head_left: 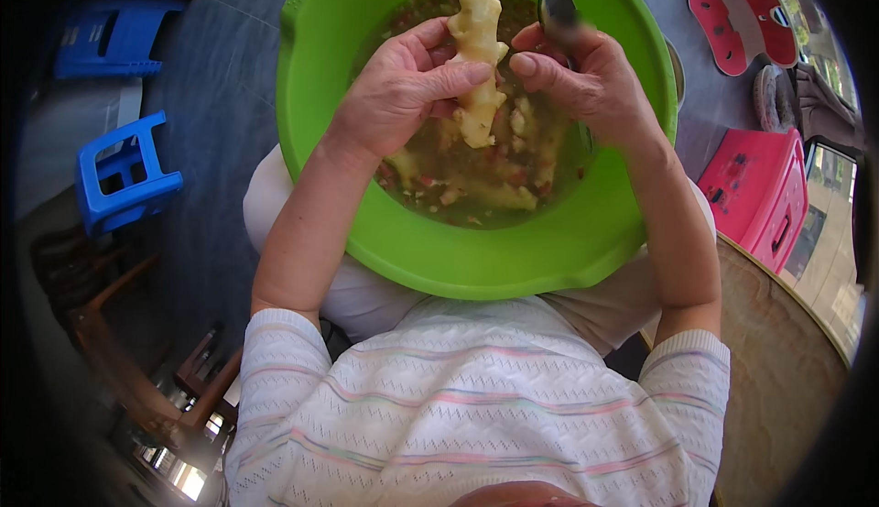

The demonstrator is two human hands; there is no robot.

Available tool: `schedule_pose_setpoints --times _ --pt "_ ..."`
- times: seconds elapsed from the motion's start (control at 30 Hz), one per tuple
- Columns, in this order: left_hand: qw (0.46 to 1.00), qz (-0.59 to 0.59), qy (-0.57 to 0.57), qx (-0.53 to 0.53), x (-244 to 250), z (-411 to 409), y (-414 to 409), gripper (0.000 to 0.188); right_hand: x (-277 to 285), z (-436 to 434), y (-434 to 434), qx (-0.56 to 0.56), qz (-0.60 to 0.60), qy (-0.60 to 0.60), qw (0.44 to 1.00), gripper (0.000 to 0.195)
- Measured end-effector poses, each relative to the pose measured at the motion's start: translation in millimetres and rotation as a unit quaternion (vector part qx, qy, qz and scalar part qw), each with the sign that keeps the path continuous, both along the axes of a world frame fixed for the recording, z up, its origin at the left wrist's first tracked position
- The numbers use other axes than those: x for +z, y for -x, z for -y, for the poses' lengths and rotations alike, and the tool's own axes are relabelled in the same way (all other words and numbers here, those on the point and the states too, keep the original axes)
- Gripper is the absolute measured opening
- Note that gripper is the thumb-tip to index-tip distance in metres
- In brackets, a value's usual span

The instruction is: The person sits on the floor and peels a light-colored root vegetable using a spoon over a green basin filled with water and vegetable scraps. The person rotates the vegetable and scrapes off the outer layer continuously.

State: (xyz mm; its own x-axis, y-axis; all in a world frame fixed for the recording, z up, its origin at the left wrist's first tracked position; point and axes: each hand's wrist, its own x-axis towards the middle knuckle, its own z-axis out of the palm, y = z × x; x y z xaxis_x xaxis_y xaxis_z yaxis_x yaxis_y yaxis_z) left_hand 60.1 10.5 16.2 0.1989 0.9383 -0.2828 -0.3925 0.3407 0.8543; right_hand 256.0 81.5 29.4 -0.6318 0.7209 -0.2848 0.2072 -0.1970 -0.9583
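A long, pale, peeled-looking ginger root [476, 47] stands upright in my left hand [405, 84], with the thumb across its front and the fingers behind. In my right hand [594, 77] is a metal spoon [556, 4], its dark bowl pointing up past the fingers and part of its handle showing below the palm. The right thumb is close to the ginger's right side; whether it touches I cannot tell. Beneath both hands a big green plastic basin [481, 260] holds murky water with more ginger pieces [505, 194] and reddish scraps in it.
The basin rests over my lap. On the left are a blue plastic stool [127, 170], a second blue stool [113, 33] and a wooden chair [130, 363]. A pink plastic box [752, 191] and a red-and-white folding seat-like item [745, 23] are on the right, near a wooden surface [776, 342].
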Motion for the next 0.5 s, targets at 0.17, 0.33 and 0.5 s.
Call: schedule_pose_setpoints --times 0.17,0.33,0.5 --pt "0.997 0.057 0.041 -0.035 -3.6 1.5 -2.5 0.041 -21.9 7.6 6.1 -0.038 -0.077 -0.110 0.990 0.015" --pt "0.996 0.070 0.051 -0.023 -2.4 -0.3 -4.0 0.033 -27.4 3.8 2.3 -0.055 -0.016 -0.156 0.986 0.011" --pt "0.998 0.048 -0.004 0.043 -3.7 -1.0 -1.8 0.038 -29.9 -3.4 -3.6 -0.074 -0.030 -0.103 0.992 0.014"
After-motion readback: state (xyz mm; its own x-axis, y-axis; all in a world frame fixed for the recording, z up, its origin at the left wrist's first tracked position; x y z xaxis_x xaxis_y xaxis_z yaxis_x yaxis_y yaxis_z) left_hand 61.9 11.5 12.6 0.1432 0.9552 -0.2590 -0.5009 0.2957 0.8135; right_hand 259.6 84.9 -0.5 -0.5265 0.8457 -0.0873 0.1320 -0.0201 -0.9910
